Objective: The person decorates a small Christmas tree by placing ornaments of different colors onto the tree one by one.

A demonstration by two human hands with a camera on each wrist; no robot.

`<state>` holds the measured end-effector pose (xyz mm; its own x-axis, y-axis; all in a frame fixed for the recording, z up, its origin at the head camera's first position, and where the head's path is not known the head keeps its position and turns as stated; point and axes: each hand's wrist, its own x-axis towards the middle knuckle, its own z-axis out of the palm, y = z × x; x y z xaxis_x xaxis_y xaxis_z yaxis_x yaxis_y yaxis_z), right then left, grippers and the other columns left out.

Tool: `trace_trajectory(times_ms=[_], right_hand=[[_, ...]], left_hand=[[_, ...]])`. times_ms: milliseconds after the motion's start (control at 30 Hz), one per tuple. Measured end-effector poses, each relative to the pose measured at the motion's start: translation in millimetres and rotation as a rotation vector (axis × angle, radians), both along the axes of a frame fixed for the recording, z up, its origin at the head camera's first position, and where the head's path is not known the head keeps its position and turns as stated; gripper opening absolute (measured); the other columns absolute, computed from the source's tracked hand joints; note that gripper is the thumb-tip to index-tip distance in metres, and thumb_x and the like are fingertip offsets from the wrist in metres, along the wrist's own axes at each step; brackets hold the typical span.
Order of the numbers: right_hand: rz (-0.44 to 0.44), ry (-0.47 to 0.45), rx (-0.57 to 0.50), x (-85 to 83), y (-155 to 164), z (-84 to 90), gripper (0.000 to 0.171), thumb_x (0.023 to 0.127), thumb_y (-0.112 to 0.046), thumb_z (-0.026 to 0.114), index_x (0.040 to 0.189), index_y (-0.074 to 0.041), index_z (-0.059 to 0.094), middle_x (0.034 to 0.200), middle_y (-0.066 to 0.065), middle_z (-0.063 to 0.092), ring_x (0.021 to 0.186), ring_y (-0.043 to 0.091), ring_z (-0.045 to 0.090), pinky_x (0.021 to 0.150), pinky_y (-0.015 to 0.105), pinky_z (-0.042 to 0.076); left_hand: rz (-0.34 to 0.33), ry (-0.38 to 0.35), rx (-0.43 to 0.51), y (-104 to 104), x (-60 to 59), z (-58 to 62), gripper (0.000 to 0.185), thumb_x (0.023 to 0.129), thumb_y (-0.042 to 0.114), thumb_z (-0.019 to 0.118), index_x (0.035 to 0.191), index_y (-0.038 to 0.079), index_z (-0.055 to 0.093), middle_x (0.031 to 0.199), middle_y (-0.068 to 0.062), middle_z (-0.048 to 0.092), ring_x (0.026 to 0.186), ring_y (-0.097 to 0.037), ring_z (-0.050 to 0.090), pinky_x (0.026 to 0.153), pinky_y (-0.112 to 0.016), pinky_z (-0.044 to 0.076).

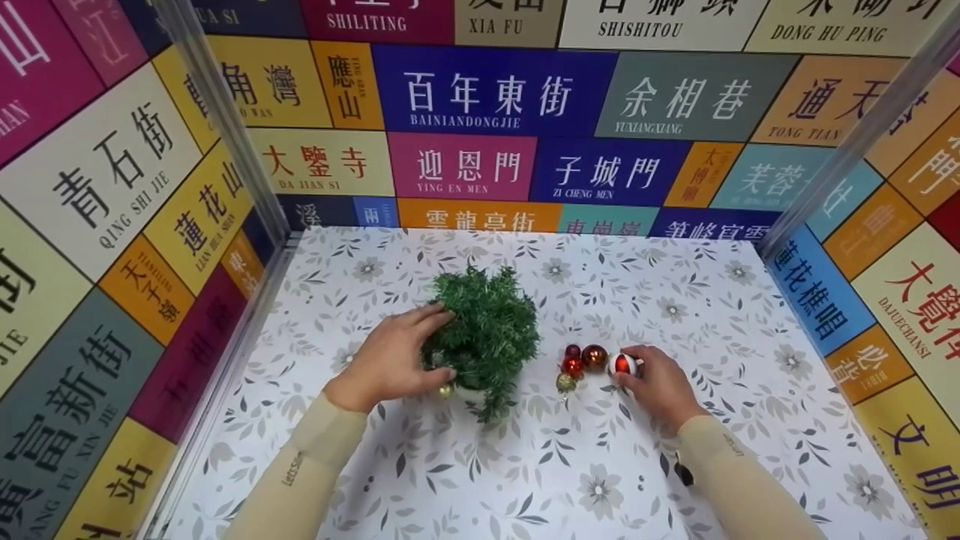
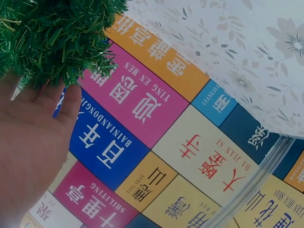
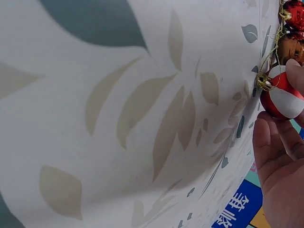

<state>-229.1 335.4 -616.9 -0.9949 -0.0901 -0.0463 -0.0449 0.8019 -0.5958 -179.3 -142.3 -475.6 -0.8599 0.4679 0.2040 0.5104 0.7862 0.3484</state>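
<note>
A small artificial Christmas tree point(image 1: 487, 315) with green needles stands in a pale pot point(image 1: 471, 397), largely hidden by low branches. My left hand point(image 1: 397, 356) touches its left side, thumb and fingers spread apart, with some fingertips hidden in the needles point(image 2: 61, 42). Close to that thumb hangs a gold bauble point(image 1: 445, 390). To the right of the tree, my right hand point(image 1: 660, 382) pinches a red and white bauble point(image 1: 623, 364) between thumb and fingers. The bauble's gold cap and string point(image 3: 264, 81) face the wrist camera.
Beside the held bauble lie a brown shiny bauble point(image 1: 595, 357), red baubles point(image 1: 572, 365) and a gold glittery one point(image 1: 565, 382). A white cloth with leaves and flowers point(image 1: 600, 480) covers the table. Colourful sign-printed walls point(image 1: 487, 90) enclose it at the back and sides.
</note>
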Motion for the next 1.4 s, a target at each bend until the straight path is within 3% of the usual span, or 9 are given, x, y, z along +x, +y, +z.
trace_trajectory(times_ms=[300,467,667,800,900,1033,1267,1400], right_hand=[[0.010,0.051,-0.044,9.1,-0.9,12.5,0.061,0.086,-0.032,0.079,0.139,-0.014,0.056,0.132,0.011,0.056,0.107,0.031,0.059,0.095,0.051,0.047],[0.037,0.155,-0.048,20.5,-14.4,26.1,0.058,0.085,-0.037,0.080,0.134,-0.014,0.059,0.123,0.010,0.060,0.097,0.029,0.064,0.087,0.048,0.052],[0.141,0.282,-0.106,37.9,-39.6,43.8,0.051,0.084,-0.033,0.082,0.127,-0.013,0.062,0.116,0.003,0.062,0.091,0.022,0.065,0.078,0.045,0.057],[0.222,0.338,-0.141,48.0,-57.8,55.7,0.047,0.083,-0.026,0.082,0.124,-0.014,0.062,0.112,-0.003,0.062,0.088,0.016,0.065,0.075,0.036,0.058],[0.272,0.351,-0.171,54.7,-70.5,63.4,0.047,0.083,-0.025,0.082,0.124,-0.015,0.062,0.110,-0.007,0.063,0.086,0.012,0.065,0.074,0.031,0.057],[0.330,0.346,-0.226,61.2,-85.3,71.2,0.047,0.084,-0.026,0.081,0.126,-0.016,0.061,0.108,-0.011,0.063,0.087,0.011,0.063,0.075,0.035,0.057],[0.420,0.370,-0.329,64.6,-103.1,75.8,0.053,0.087,-0.018,0.079,0.135,-0.021,0.057,0.120,-0.007,0.060,0.096,0.012,0.062,0.075,0.029,0.057],[0.427,0.338,-0.380,65.9,-108.5,76.7,0.049,0.087,-0.012,0.078,0.132,-0.020,0.058,0.117,-0.004,0.058,0.095,0.016,0.061,0.076,0.031,0.057]], left_hand=[[-0.007,0.068,0.023,1.7,2.0,-1.1,0.080,0.083,0.060,0.067,0.148,0.016,0.050,0.153,-0.008,0.043,0.133,-0.031,0.046,0.107,-0.054,0.034],[-0.013,0.107,0.025,3.8,2.5,-1.8,0.077,0.084,0.058,0.067,0.145,0.014,0.053,0.150,-0.008,0.046,0.132,-0.031,0.047,0.106,-0.053,0.036],[-0.013,0.133,0.022,4.3,2.8,-3.2,0.075,0.084,0.056,0.068,0.144,0.013,0.054,0.148,-0.007,0.048,0.130,-0.030,0.049,0.103,-0.053,0.038],[-0.013,0.143,0.026,4.4,3.6,-4.0,0.074,0.084,0.055,0.068,0.143,0.012,0.055,0.148,-0.008,0.049,0.130,-0.030,0.049,0.104,-0.052,0.038],[-0.010,0.151,0.025,5.0,4.8,-4.2,0.074,0.085,0.056,0.067,0.142,0.011,0.055,0.147,-0.009,0.049,0.130,-0.031,0.049,0.105,-0.052,0.037],[0.011,0.174,0.019,6.6,6.9,-4.4,0.072,0.086,0.057,0.065,0.141,0.011,0.057,0.147,-0.010,0.049,0.129,-0.032,0.049,0.106,-0.051,0.037],[0.039,0.245,0.058,12.6,12.7,-4.2,0.058,0.087,0.046,0.070,0.134,0.011,0.062,0.143,-0.012,0.052,0.128,-0.033,0.050,0.103,-0.052,0.039],[0.032,0.290,0.059,16.4,17.8,-2.4,0.053,0.087,0.042,0.072,0.128,0.010,0.065,0.140,-0.012,0.054,0.126,-0.032,0.051,0.103,-0.052,0.039]])
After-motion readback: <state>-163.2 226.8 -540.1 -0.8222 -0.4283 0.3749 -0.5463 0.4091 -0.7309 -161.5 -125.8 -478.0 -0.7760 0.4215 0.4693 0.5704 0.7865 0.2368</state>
